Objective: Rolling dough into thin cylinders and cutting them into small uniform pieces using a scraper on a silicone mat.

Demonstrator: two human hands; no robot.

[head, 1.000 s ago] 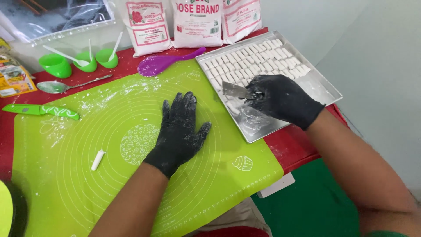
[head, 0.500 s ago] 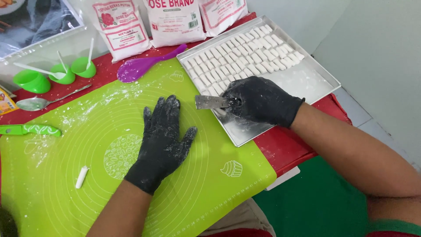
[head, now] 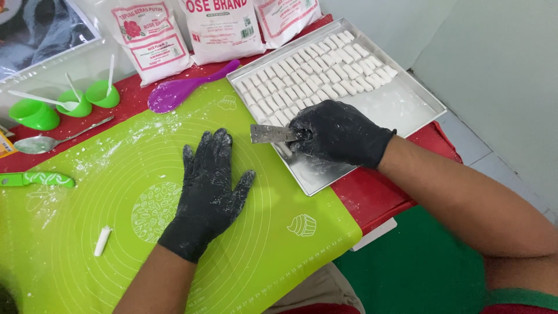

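Observation:
My left hand (head: 206, 189), in a black glove dusted with flour, lies flat with fingers spread on a lime green silicone mat (head: 104, 174). My right hand (head: 337, 132), also black-gloved, grips a flat metal scraper (head: 270, 134) over the near corner of a metal baking tray (head: 401, 107). Rows of small white dough pieces (head: 317, 75) fill the tray's far half. A single white dough piece (head: 102, 241) rests on the mat, left of my left hand.
A purple plastic spoon (head: 174, 90) lies at the mat's far edge. Three white flour bags (head: 218, 26) stand behind. Green cups (head: 70, 104) with white spoons, a metal spoon (head: 55, 139) and a green-handled tool (head: 35, 179) sit at the left on the red table.
The view has shifted a little. My right hand with the scraper has stayed at the tray's near corner; my left hand has remained flat on the mat.

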